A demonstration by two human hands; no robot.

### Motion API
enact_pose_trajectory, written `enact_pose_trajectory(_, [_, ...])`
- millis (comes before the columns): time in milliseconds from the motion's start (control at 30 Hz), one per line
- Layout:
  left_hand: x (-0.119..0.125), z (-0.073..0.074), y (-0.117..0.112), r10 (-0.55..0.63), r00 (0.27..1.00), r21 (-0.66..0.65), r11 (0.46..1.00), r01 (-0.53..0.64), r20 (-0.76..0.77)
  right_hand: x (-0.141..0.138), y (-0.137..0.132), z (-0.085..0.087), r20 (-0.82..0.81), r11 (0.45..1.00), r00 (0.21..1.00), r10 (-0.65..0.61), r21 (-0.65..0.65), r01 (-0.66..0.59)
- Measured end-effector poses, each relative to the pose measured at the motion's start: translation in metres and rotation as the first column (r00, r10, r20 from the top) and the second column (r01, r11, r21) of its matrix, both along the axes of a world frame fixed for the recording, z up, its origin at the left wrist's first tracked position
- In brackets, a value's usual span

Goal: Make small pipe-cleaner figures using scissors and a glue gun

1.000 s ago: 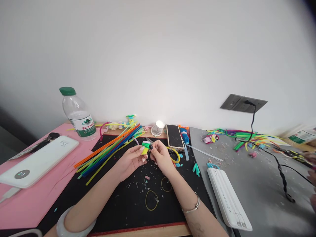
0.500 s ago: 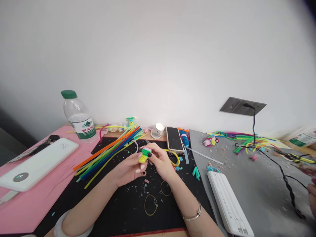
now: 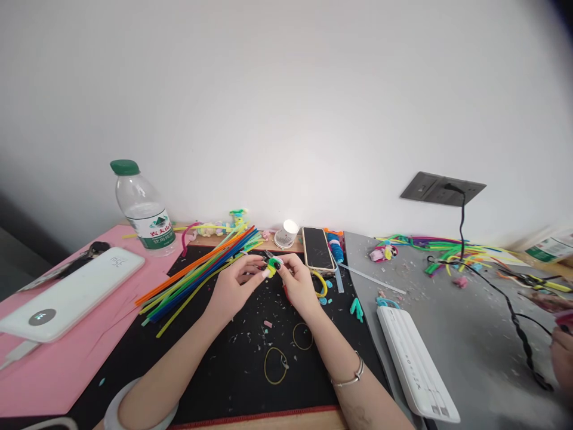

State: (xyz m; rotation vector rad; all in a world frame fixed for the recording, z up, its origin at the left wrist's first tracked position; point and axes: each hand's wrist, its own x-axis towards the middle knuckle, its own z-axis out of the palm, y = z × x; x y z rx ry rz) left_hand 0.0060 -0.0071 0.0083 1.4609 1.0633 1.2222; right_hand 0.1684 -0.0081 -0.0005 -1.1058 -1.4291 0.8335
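Note:
Both hands meet over the black mat [image 3: 215, 382], fingers closed on a small yellow-and-green pipe cleaner piece [image 3: 272, 266]. My left hand [image 3: 235, 285] pinches its lower left, thumb across the yellow part. From the other side, my right hand [image 3: 298, 285] grips its green top; its fingers hide part of the piece. Just behind the fingertips shows a dark metal tip [image 3: 268, 254], and beyond my right hand a yellow loop [image 3: 321, 283]; whether they belong to one tool is hidden. A bundle of coloured pipe cleaners [image 3: 192, 278] lies left of my left hand.
Toward the wall stand a water bottle [image 3: 150, 215], a small white cup [image 3: 286, 234] and a phone [image 3: 317, 249]. White power banks [image 3: 76, 292] flank the mat. Rubber bands [image 3: 276, 365] and scraps lie in front. At far right, a co-worker's hand [image 3: 563, 352] shows near a black cable [image 3: 514, 319].
Both hands have moved slightly up and away with the pipe cleaner piece. The piece has turned, and my left hand now shows more of its back, with the fingers over the piece.

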Motion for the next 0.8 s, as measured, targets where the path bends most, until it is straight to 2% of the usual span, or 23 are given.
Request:
enact_pose_trajectory(100, [0.003,-0.006,-0.002,-0.007,0.994,0.089,0.996,0.016,-0.111,-0.003,-0.003,0.002,0.038,1.000,0.999,-0.010,0.014,0.010])
enact_pose_trajectory(267, [0.004,-0.013,-0.005,0.079,0.983,0.189,0.981,-0.048,-0.163,-0.009,-0.005,0.001,0.029,0.999,0.999,-0.030,0.017,0.030])
enact_pose_trajectory(500, [0.005,-0.008,-0.009,0.160,0.972,0.307,0.946,-0.102,-0.172,-0.014,-0.006,-0.001,-0.062,0.996,0.997,-0.041,-0.076,0.037])
enact_pose_trajectory(600, [0.006,-0.007,-0.009,0.166,0.971,0.311,0.945,-0.107,-0.170,-0.015,-0.006,-0.002,-0.095,0.993,0.995,-0.040,-0.114,0.029])
enact_pose_trajectory(800, [0.005,-0.008,-0.008,0.133,0.977,0.211,0.973,-0.096,-0.167,-0.015,-0.007,-0.003,-0.128,0.990,0.991,-0.030,-0.141,0.011])
